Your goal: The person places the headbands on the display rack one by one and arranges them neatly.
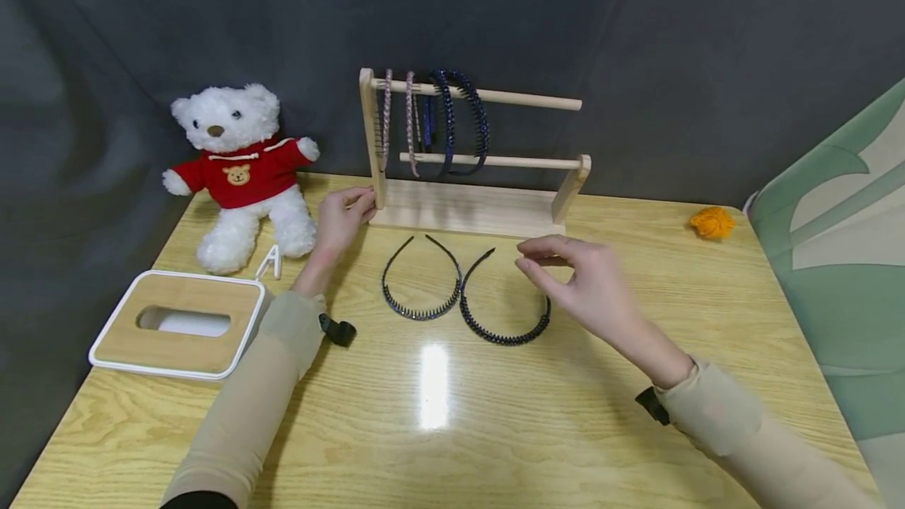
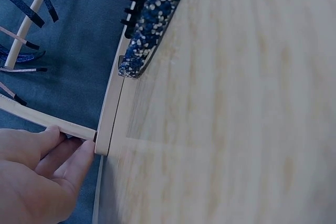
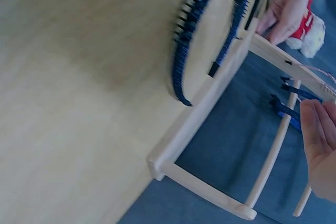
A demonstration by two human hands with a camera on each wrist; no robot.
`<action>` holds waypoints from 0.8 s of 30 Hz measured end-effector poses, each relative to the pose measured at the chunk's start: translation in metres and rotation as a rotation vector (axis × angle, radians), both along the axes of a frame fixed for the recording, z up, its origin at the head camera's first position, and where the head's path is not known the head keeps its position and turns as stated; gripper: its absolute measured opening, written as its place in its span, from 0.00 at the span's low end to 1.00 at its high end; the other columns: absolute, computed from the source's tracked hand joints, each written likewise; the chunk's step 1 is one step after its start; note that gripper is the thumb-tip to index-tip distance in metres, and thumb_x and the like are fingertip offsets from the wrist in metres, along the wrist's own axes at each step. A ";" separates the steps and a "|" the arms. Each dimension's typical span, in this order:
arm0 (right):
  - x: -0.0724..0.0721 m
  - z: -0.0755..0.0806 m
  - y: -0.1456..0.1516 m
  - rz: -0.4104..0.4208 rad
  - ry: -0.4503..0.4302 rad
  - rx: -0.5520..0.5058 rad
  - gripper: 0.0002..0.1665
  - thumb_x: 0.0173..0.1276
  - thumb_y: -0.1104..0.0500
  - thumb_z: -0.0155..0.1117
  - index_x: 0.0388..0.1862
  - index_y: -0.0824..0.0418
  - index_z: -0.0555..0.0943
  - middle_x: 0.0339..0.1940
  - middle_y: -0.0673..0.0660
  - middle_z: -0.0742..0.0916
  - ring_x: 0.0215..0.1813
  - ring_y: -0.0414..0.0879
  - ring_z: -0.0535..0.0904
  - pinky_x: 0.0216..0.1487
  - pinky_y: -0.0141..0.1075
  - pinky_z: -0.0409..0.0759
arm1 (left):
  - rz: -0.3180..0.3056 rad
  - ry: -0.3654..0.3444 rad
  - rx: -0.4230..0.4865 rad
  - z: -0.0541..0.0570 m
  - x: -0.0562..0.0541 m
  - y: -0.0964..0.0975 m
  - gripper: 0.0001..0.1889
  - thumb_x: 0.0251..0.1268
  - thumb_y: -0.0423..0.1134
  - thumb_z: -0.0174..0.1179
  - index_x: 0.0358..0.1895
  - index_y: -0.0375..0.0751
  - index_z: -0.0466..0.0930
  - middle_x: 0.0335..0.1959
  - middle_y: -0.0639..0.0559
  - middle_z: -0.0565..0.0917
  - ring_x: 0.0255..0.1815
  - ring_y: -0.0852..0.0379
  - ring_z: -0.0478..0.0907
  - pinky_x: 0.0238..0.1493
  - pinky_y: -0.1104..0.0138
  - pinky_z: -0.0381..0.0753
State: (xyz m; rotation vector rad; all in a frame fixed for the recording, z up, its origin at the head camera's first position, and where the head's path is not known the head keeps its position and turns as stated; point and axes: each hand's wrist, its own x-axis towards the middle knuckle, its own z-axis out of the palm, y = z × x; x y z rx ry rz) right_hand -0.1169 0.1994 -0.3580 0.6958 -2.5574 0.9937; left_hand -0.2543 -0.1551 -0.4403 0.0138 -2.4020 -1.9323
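Note:
My left hand (image 1: pixel 345 218) holds the left end of a wooden headband rack (image 1: pixel 467 206), its fingertips on the outer side near the base. My right hand (image 1: pixel 590 277) hovers in front of the rack's right end, thumb and fingers slightly apart with nothing between them. Below and left of it, a dark toothed headband (image 1: pixel 505 338) lies on the table, partly hidden by the hand. Beside that lies a speckled blue toothed headband (image 1: pixel 422 314). On the rack's bars hang a pink braided headband (image 1: pixel 386 120), a second pink headband (image 1: pixel 410 124) and dark blue headbands (image 1: pixel 484 128).
A white teddy bear (image 1: pixel 243 183) in a red sweater sits left of the rack. In front of it are a white letter A (image 1: pixel 269 261) and a wood-topped tissue box (image 1: pixel 177 352). An orange yarn ball (image 1: pixel 712 222) lies near the table's right edge.

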 end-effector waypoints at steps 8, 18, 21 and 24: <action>0.011 -0.019 0.007 0.041 -0.046 0.066 0.12 0.70 0.60 0.79 0.51 0.59 0.92 0.48 0.53 0.93 0.44 0.50 0.91 0.42 0.50 0.92 | -0.007 0.001 0.002 0.001 0.001 0.000 0.15 0.85 0.31 0.57 0.61 0.22 0.84 0.60 0.30 0.85 0.51 0.52 0.87 0.55 0.70 0.89; 0.020 -0.037 0.006 0.122 -0.151 0.071 0.16 0.69 0.62 0.80 0.53 0.65 0.91 0.50 0.59 0.93 0.45 0.58 0.91 0.37 0.49 0.93 | -0.004 0.003 0.020 0.000 0.000 -0.001 0.15 0.85 0.31 0.57 0.60 0.21 0.84 0.59 0.29 0.85 0.45 0.62 0.86 0.54 0.72 0.89; 0.021 -0.042 0.005 0.139 -0.166 0.083 0.18 0.67 0.62 0.81 0.54 0.66 0.91 0.50 0.59 0.93 0.45 0.58 0.91 0.38 0.47 0.94 | -0.003 0.003 0.011 0.000 0.000 -0.001 0.15 0.85 0.31 0.57 0.61 0.22 0.84 0.59 0.29 0.85 0.48 0.57 0.87 0.55 0.71 0.89; 0.023 -0.046 0.005 0.154 -0.170 0.093 0.19 0.65 0.61 0.83 0.53 0.66 0.91 0.50 0.60 0.93 0.46 0.58 0.92 0.41 0.46 0.94 | -0.004 0.004 0.012 -0.001 -0.001 -0.001 0.15 0.85 0.32 0.57 0.61 0.22 0.84 0.60 0.30 0.85 0.51 0.52 0.87 0.55 0.71 0.88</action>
